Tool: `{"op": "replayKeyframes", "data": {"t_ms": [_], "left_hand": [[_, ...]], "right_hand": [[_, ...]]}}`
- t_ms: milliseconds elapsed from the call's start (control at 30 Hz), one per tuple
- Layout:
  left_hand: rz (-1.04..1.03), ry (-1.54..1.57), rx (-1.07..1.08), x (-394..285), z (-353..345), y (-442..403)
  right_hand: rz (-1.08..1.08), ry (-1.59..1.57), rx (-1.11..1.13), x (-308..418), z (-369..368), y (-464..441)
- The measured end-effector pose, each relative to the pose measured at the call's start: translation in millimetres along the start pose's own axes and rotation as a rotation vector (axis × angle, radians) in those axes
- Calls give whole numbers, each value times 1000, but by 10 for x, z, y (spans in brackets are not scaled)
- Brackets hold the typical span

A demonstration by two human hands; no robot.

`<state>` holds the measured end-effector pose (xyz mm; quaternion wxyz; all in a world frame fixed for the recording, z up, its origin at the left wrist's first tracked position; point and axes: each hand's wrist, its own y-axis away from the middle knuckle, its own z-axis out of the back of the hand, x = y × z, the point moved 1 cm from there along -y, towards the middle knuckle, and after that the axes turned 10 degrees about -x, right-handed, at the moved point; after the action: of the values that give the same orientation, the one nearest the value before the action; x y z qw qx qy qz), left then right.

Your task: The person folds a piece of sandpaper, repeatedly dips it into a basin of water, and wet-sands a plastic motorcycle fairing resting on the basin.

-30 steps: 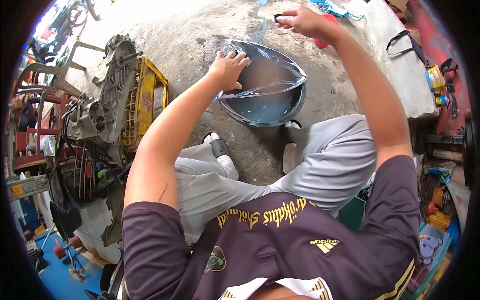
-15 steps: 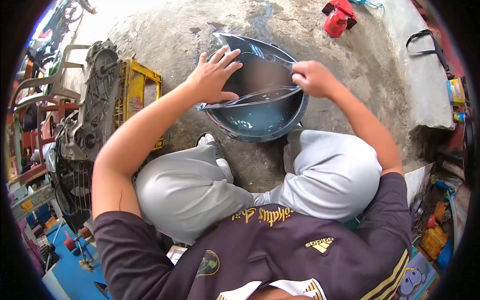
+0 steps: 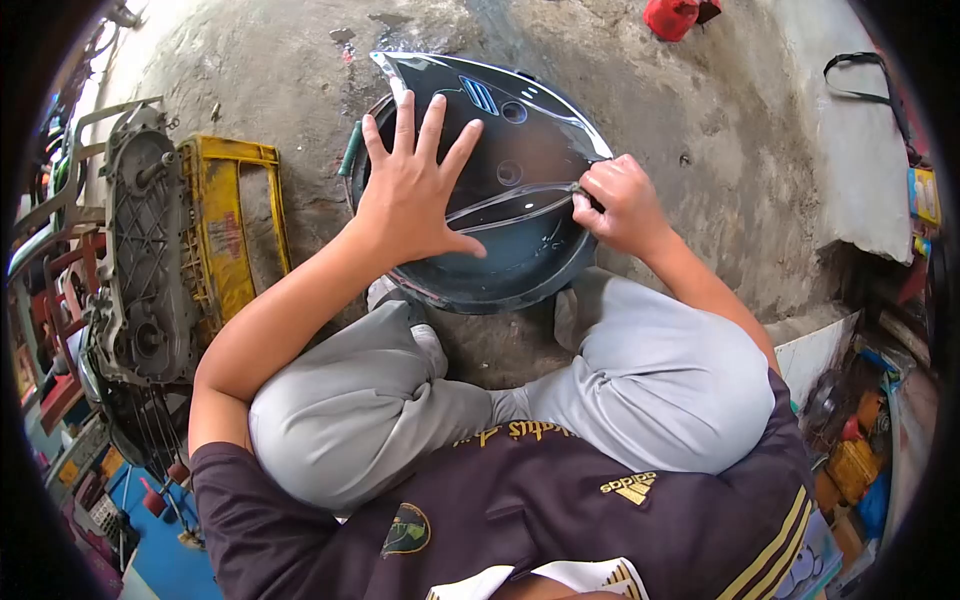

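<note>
A glossy black motorcycle body panel (image 3: 540,145) with white edging and a blue-white striped decal lies wet across a dark round basin (image 3: 478,303). Water (image 3: 500,262) shows in the basin's near part. My left hand (image 3: 408,205) is spread open over the panel's left side, fingers pointing away from me; whether the palm presses on it I cannot tell. The panel's near-left end is hidden behind that hand. My right hand (image 3: 622,208) is closed around the panel's narrow right end, at the basin's right rim.
To the left, a yellow plastic crate (image 3: 222,240) stands beside a grey metal engine casing (image 3: 145,235). A red object (image 3: 672,15) lies on the concrete floor ahead. At the right is a concrete ledge (image 3: 845,150) with a black strap (image 3: 862,92) and assorted clutter beyond.
The view has shifted, with the basin appearing nearer and larger. My left hand has moved nearer me across the panel, its fingers spread wider. My right hand still holds the panel's right end.
</note>
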<state>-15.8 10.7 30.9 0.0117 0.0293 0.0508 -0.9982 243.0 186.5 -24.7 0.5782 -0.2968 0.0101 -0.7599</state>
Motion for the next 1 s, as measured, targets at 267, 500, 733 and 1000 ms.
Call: {"op": "replayKeyframes", "data": {"t_ms": [267, 500, 733, 1000], "left_hand": [[99, -98, 78, -212, 56, -55], [-181, 120, -202, -65, -84, -439], [65, -49, 58, -274, -62, -418], [124, -73, 164, -334, -89, -560]], "right_hand": [[-134, -12, -174, -256, -32, -267], [-220, -48, -293, -447, -184, -335], [-382, -39, -316, -359, -63, -76], [-298, -33, -313, -453, -93, -12]]}}
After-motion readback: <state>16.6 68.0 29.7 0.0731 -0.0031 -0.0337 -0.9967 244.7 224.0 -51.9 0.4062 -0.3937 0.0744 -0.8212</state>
